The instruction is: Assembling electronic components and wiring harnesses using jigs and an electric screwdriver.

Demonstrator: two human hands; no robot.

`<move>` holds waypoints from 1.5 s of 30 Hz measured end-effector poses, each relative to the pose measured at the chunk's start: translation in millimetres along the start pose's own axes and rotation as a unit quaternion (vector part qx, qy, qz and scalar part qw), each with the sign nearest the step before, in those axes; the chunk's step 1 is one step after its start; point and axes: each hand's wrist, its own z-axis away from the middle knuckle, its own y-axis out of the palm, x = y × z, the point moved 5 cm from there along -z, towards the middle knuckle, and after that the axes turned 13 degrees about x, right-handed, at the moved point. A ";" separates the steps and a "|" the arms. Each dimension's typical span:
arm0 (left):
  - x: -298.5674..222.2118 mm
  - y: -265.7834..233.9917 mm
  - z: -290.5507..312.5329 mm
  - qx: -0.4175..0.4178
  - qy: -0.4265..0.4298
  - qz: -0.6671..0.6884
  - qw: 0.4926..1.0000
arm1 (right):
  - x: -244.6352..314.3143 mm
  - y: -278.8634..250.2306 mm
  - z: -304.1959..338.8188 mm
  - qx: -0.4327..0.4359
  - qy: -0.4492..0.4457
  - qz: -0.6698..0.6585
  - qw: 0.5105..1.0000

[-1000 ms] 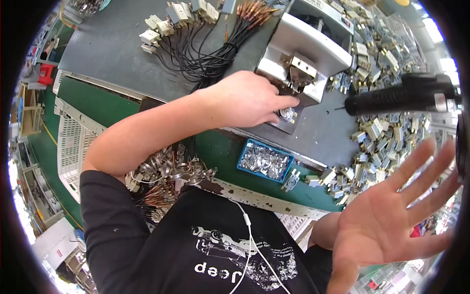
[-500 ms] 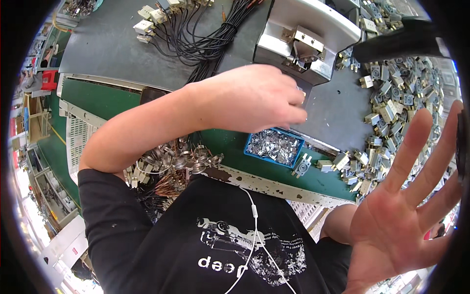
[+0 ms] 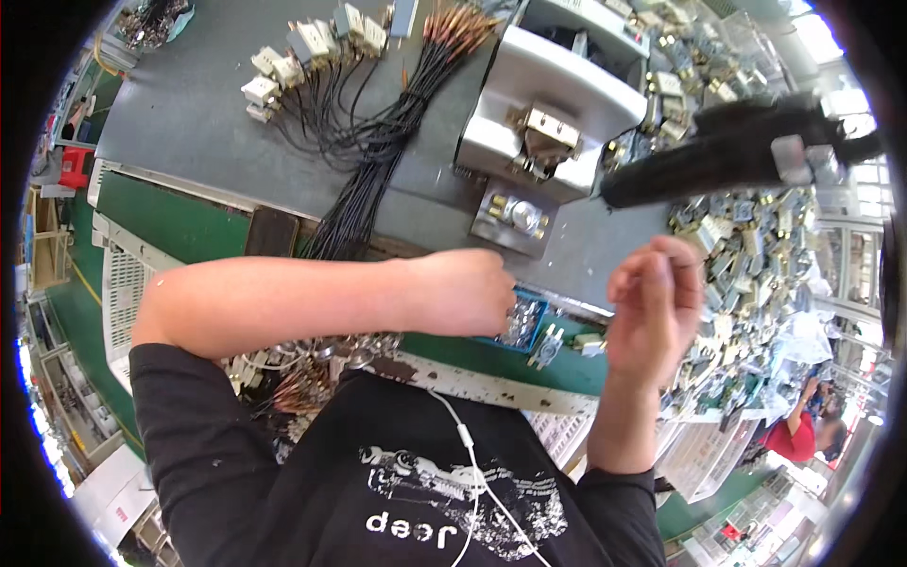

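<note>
My left hand (image 3: 463,293) reaches over a small blue tray (image 3: 537,342) of little metal parts. Its fingers are curled downward, and whatever is between them is hidden. To the right, my right hand (image 3: 657,312) is raised with fingers loosely bent and nothing visible in them. Beyond both hands stands a silver metal press (image 3: 567,85). A grey plug insert (image 3: 520,215) with brass pins lies on the plate at the press's front. Beside the tray, another grey plug insert (image 3: 547,347) rests on the green surface.
A bundle of black cables (image 3: 364,189) with white plug ends lies left of the press. Many grey and white plug parts (image 3: 732,255) are heaped at the right. A blurred black bar (image 3: 699,175) juts in there. Metal rings (image 3: 354,350) and copper-ended wires lie under my left arm.
My left hand has moved from the front of the press toward me, to the tray, uncovering the plug insert on the plate. My right hand has drawn inward, from spread to loosely curled.
</note>
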 end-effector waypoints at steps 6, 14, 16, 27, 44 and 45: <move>-1.0 -4.4 4.4 -0.041 0.025 0.027 0.998 | -13.5 -7.6 6.7 -0.016 0.059 -0.023 0.998; -3.4 -3.9 5.5 -0.043 0.031 0.025 0.998 | 73.4 -3.9 -49.5 0.017 -0.268 0.146 0.952; -4.4 -5.2 6.2 -0.068 0.019 0.005 0.998 | 63.4 14.7 -69.9 0.037 -0.267 0.215 0.938; -0.2 -4.0 5.0 -0.047 0.027 0.105 0.993 | 75.6 66.8 -95.3 0.086 -0.228 0.200 0.949; 12.4 -29.6 13.0 -0.090 0.014 0.218 0.972 | 47.4 81.4 -104.5 0.073 -0.289 0.128 0.946; 12.6 -29.0 12.1 -0.080 0.013 0.220 0.972 | 47.3 82.2 -104.4 0.073 -0.289 0.129 0.946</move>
